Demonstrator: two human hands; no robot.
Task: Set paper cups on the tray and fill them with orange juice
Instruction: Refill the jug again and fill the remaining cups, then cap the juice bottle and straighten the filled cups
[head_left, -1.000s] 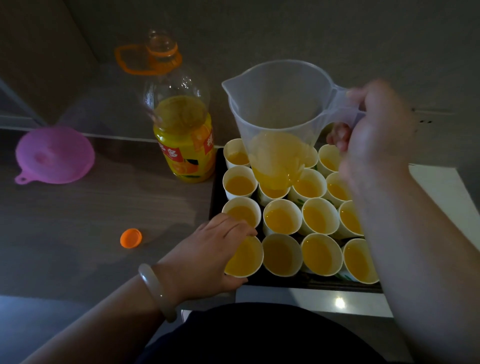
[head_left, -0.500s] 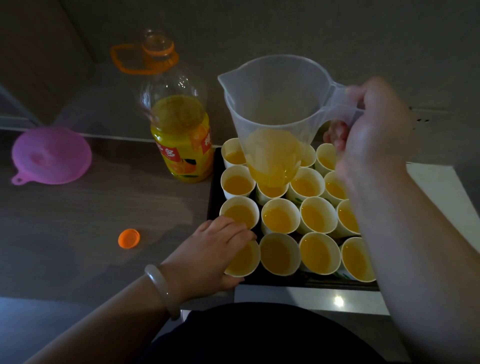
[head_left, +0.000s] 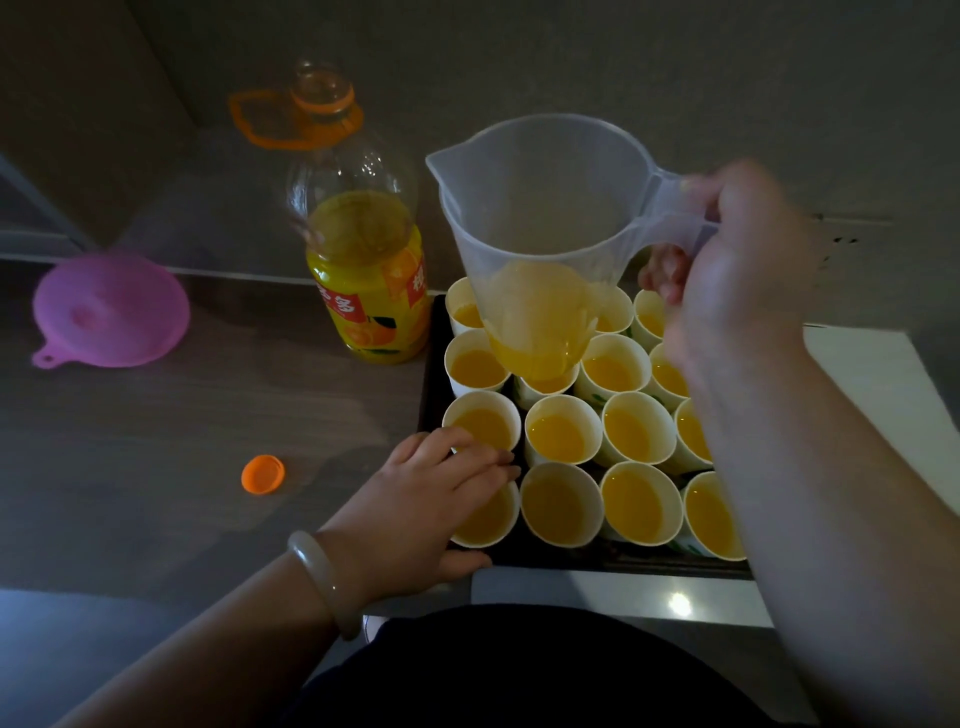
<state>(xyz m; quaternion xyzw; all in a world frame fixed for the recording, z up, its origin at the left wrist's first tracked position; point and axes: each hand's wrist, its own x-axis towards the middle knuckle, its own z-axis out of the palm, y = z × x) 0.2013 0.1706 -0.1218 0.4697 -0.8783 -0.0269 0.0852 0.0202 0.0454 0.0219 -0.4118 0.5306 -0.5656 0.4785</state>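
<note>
Where visible, fifteen cups (head_left: 563, 428), one jug (head_left: 535, 208).

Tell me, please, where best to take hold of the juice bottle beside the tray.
Likely by the orange carry handle at the neck of the juice bottle: the loop sticks out to the left, away from the tray, so come from the left.

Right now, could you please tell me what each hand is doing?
Left hand: holds the near-left paper cup.
Right hand: grips the pitcher by its handle.
</note>
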